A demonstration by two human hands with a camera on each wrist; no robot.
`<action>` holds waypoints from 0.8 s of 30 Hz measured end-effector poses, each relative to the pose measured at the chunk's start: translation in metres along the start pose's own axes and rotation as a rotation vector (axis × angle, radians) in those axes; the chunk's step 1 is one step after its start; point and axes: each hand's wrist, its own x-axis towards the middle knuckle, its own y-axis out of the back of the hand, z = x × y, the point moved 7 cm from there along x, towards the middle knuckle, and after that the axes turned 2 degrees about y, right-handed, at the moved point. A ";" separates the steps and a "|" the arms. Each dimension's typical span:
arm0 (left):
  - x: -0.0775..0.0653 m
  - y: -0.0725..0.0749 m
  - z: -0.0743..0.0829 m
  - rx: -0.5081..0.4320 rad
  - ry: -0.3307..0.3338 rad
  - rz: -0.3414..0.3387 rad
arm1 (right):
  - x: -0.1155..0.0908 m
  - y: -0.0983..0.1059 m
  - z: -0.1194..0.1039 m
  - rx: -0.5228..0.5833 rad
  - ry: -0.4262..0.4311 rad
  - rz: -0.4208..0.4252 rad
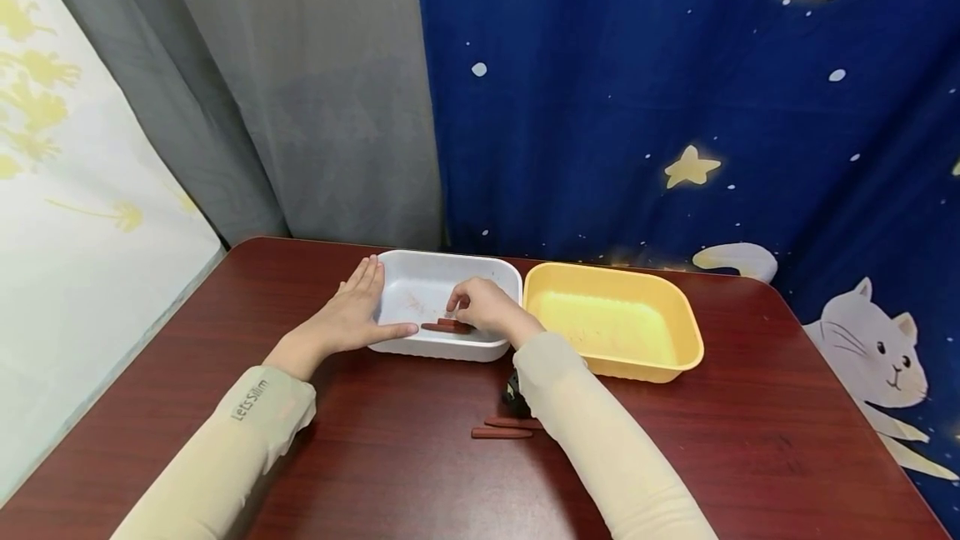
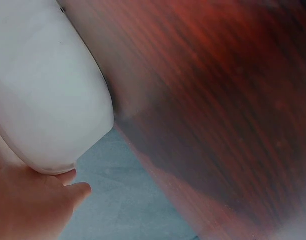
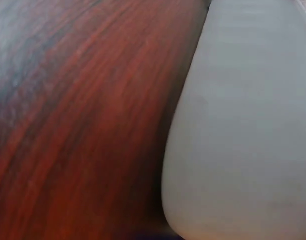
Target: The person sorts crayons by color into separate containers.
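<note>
My left hand (image 1: 352, 307) rests at the left end of a white plastic tub (image 1: 442, 347), fingers straight along its rim and thumb over the front edge. In the left wrist view, part of the left hand (image 2: 33, 200) touches the tub's pale outer wall (image 2: 48, 90). Inside the tub, my right hand (image 1: 487, 307) hovers at slim reddish-brown sticks (image 1: 438, 327) near the front wall. Its index finger and thumb are bent with a gap between them. It partly hides the sticks' right ends. The right wrist view shows only the tub's side (image 3: 237, 130) and the tabletop.
A yellow tub (image 1: 615, 369) stands right beside the white one. Two more tapered reddish-brown sticks (image 1: 501, 433) lie on the dark red wooden table (image 1: 390, 457), partly behind the right sleeve. Grey and blue curtains (image 1: 570, 107) hang behind the table's far edge.
</note>
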 end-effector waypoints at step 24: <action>0.001 0.000 0.002 0.016 -0.013 -0.001 | -0.085 0.053 -0.011 0.021 0.195 0.182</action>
